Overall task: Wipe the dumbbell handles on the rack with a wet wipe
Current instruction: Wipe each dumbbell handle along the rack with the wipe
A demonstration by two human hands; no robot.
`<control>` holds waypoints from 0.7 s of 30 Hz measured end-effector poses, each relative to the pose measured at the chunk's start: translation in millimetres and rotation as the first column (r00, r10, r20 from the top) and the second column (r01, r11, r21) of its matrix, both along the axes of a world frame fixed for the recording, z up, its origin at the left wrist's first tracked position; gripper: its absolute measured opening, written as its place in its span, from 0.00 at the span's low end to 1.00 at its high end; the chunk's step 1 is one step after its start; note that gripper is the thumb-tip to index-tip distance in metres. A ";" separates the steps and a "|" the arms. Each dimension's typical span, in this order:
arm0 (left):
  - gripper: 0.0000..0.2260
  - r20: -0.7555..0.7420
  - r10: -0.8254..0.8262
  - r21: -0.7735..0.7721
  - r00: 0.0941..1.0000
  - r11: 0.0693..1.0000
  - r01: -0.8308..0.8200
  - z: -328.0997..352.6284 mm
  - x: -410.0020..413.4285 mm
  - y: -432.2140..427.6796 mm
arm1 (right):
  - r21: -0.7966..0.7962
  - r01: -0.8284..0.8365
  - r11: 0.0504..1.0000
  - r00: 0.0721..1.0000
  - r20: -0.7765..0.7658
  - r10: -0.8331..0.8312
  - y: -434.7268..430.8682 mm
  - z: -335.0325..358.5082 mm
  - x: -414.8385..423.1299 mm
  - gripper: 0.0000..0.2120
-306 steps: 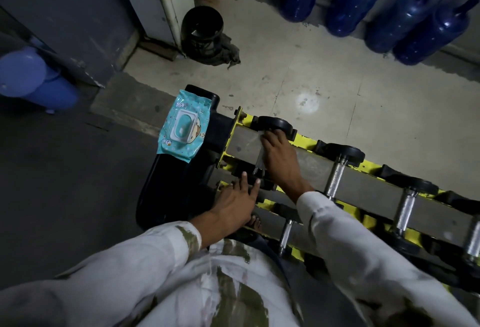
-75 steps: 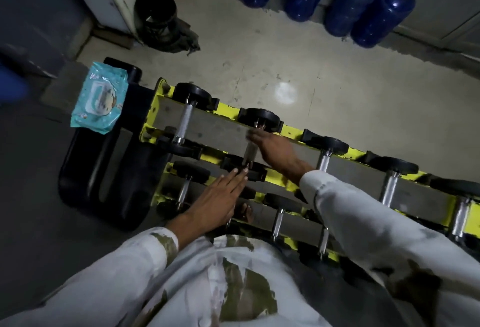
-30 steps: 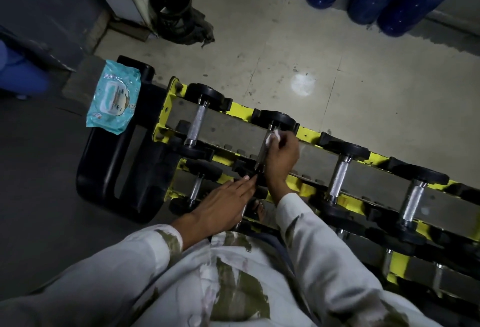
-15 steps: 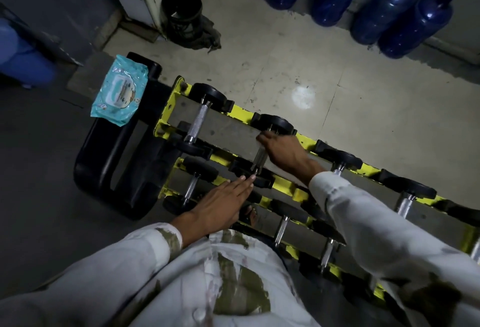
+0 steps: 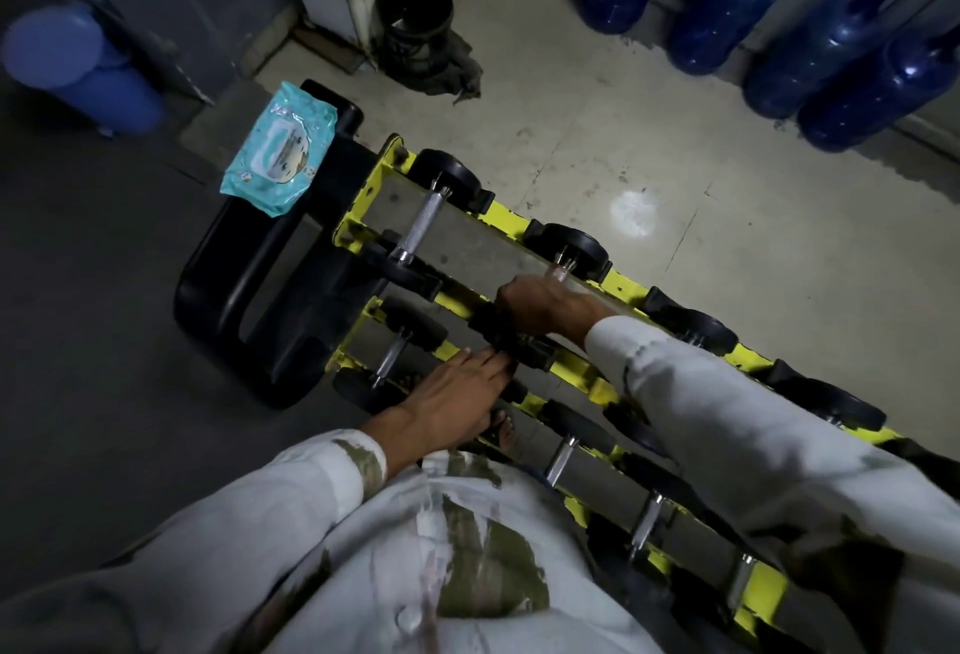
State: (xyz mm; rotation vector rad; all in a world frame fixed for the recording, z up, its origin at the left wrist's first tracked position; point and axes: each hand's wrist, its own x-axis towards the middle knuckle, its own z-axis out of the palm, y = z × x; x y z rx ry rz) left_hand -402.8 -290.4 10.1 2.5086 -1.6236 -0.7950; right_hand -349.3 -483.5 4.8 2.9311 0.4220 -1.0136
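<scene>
Dumbbell handles (image 5: 422, 224) lie across the yellow rack (image 5: 621, 285), each long axis running from 1 o'clock to 7 o'clock, while the rack itself stretches from 10 to 4 o'clock. The right hand (image 5: 540, 302) closes its grip over the second handle (image 5: 562, 271) on the top tier and hides most of it; whether a wipe sits beneath cannot be told. At 7 o'clock of it, the left hand (image 5: 457, 393) lies flat, fingers straight, against a black dumbbell head (image 5: 530, 346). A teal wipe pack (image 5: 278, 157) rests on a black stand (image 5: 234, 289) at 10 o'clock of the rack; a black bucket (image 5: 414, 24) and blue bottles (image 5: 727, 3) stand beyond.

Blue bottles (image 5: 727, 14) stand near a black bucket (image 5: 413, 29).
</scene>
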 end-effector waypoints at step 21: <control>0.35 -0.065 0.005 0.054 0.998 0.999 -0.002 -0.2 -1.1 3.3 | 0.487 0.850 -0.202 0.136 -0.574 -0.808 -21.7 -58.6 -83.5 0.06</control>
